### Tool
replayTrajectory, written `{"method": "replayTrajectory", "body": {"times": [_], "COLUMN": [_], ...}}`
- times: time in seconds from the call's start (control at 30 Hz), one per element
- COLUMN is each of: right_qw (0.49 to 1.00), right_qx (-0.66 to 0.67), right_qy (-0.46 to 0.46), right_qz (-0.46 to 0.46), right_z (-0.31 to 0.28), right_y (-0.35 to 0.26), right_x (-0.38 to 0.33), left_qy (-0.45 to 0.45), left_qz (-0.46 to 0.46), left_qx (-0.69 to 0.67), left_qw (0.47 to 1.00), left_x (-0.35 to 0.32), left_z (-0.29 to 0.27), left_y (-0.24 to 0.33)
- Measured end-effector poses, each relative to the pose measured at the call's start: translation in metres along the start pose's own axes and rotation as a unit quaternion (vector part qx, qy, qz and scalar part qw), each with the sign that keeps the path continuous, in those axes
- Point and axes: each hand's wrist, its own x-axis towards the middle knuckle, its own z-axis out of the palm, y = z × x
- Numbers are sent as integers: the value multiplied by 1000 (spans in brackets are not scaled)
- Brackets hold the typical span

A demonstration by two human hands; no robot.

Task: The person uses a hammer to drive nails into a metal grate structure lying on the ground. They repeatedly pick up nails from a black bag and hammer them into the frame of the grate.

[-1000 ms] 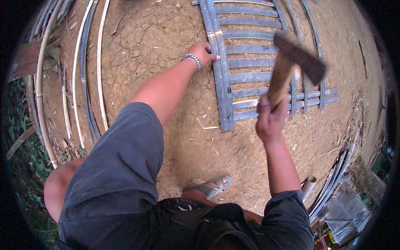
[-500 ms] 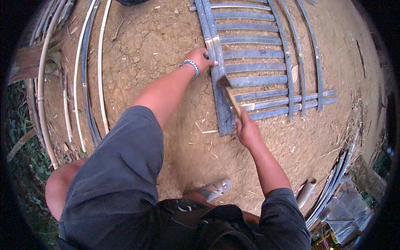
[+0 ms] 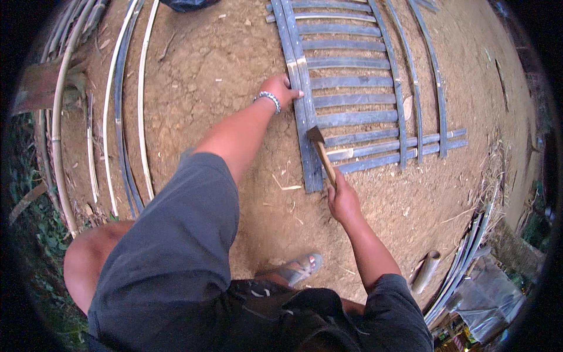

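Observation:
A lattice frame of dark bamboo slats lies on the ground ahead of me, with two long side strips (image 3: pixel 302 105) along its left edge. My left hand (image 3: pixel 278 92), a beaded bracelet at its wrist, grips the outer edge of these strips, thumb on top; its other fingertips are partly hidden. In my right hand (image 3: pixel 344 200) is the wooden handle of a hammer (image 3: pixel 324 157). Its dark head is over the side strips, near their lower end; whether it touches them I cannot tell. Several crosswise slats (image 3: pixel 355 100) run right from the strips.
Long bamboo poles (image 3: pixel 57 117) and split strips (image 3: pixel 141 105) lie at the left. A short bamboo tube (image 3: pixel 426 271), a bundle of strips (image 3: pixel 463 264) and a plastic sheet (image 3: pixel 492 296) are at the lower right. A dark bag (image 3: pixel 189 3) sits at the top edge. My sandalled foot (image 3: pixel 302 268) stands on bare soil.
My right hand and the hammer have moved nearer to me, along the side strips. The left hand keeps its hold on the strips. The view has shifted slightly.

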Motion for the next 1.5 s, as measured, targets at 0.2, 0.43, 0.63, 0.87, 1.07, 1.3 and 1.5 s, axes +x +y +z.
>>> {"method": "replayTrajectory", "body": {"times": [0.2, 0.43, 0.63, 0.87, 1.07, 1.3, 1.5], "right_qw": [941, 999, 968, 991, 987, 930, 935], "right_qx": [205, 17, 78, 5, 43, 235, 287], "right_qy": [227, 38, 231, 128, 149, 277, 155], "right_qz": [-146, 26, -66, -37, 32, -59, 138], "right_z": [-24, 13, -19, 19, 1, 2, -14], "right_y": [-48, -5, -18, -31, -38, -55, -48], "right_x": [12, 14, -2, 17, 6, 11, -50], "left_qy": [-14, -19, -15, -45, -41, 108, 62], "left_qz": [-20, -19, -44, -49, -55, -77, -158], "left_qx": [16, 5, 0, -17, -9, -25, -73], "left_qw": [1000, 1000, 999, 998, 998, 991, 983], "left_x": [-2, 3, -14, -4, -8, -39, -44], "left_z": [2, 6, -2, 1, -4, 34, 32], "left_y": [-9, -4, 2, 2, 0, 20, 34]}}
